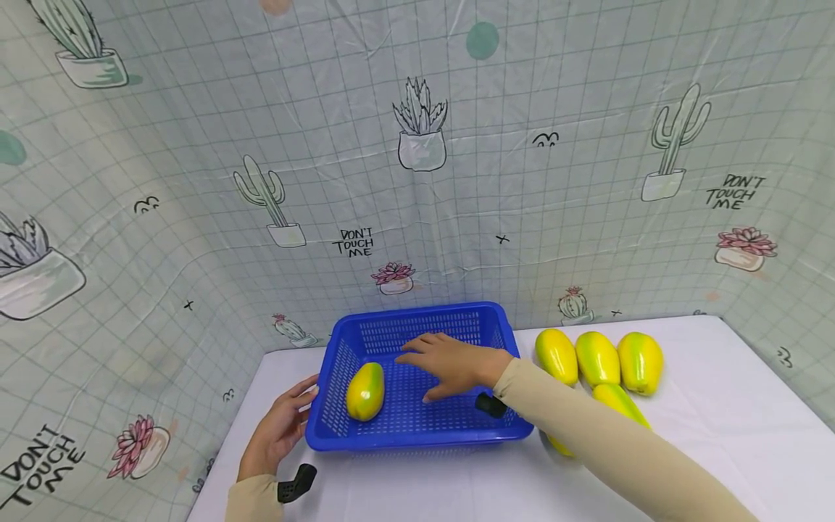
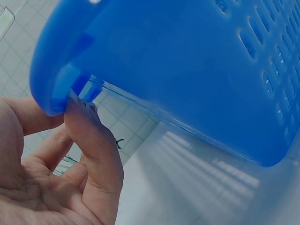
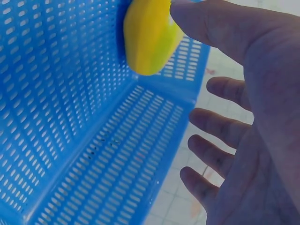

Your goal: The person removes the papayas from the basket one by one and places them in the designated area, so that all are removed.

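A blue plastic basket (image 1: 417, 437) with slotted walls stands on the table. In its left part lies one yellow-green papaya (image 1: 365, 392), which the right wrist view also shows. My left hand (image 1: 279, 426) pinches the basket's left rim, its fingertips at the edge in the left wrist view. Over the basket's inside hovers my right hand (image 1: 450, 365), fingers spread and holding nothing, to the right of the papaya. Several more papayas (image 1: 596, 359) lie right of the basket; my right forearm partly hides some of them.
A white cloth covers the table (image 1: 707, 406). Behind and at both sides hangs a gridded curtain (image 1: 489, 196) printed with cacti, close to the basket's back rim. A black wrist mount (image 1: 296, 483) sits at my left wrist.
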Available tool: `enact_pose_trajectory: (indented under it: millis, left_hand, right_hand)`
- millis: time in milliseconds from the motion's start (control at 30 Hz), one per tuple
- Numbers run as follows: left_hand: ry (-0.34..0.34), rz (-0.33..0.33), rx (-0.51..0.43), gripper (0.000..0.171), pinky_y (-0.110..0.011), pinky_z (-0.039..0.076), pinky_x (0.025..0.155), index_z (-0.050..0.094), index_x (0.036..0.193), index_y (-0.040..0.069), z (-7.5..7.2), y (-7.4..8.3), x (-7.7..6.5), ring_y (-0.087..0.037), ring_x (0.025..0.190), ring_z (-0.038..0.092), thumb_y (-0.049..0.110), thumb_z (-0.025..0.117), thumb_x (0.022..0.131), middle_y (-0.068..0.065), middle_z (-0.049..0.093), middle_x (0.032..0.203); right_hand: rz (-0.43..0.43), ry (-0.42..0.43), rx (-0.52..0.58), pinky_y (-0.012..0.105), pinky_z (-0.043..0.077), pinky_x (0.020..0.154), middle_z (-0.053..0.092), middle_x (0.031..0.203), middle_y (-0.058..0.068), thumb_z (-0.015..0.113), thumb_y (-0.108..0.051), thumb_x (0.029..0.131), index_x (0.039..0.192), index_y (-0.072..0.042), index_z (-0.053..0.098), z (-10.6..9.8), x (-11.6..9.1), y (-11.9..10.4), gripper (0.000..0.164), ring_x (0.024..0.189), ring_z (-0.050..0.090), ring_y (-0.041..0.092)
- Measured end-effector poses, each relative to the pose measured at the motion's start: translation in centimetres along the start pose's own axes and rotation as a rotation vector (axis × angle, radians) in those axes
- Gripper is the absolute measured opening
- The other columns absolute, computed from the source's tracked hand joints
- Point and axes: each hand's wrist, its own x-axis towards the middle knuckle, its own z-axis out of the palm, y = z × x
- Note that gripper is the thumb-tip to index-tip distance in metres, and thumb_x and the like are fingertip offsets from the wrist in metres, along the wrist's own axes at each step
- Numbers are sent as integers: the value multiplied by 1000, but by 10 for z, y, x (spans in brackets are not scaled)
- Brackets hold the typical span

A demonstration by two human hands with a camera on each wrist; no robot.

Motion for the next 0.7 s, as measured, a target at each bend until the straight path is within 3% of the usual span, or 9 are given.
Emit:
enact_pose_trajectory:
  millis: [700]
  left_hand:
    - [8,2,-2,56,-24,62,76,30,165,3,-1,-1,0,-11,89,69,14,47,113,2,70,104]
  right_hand:
    - [77,-48,33,55,31,126,45,163,9,81,-44,94,160,-16,46,12,42,-10,80,151,40,30]
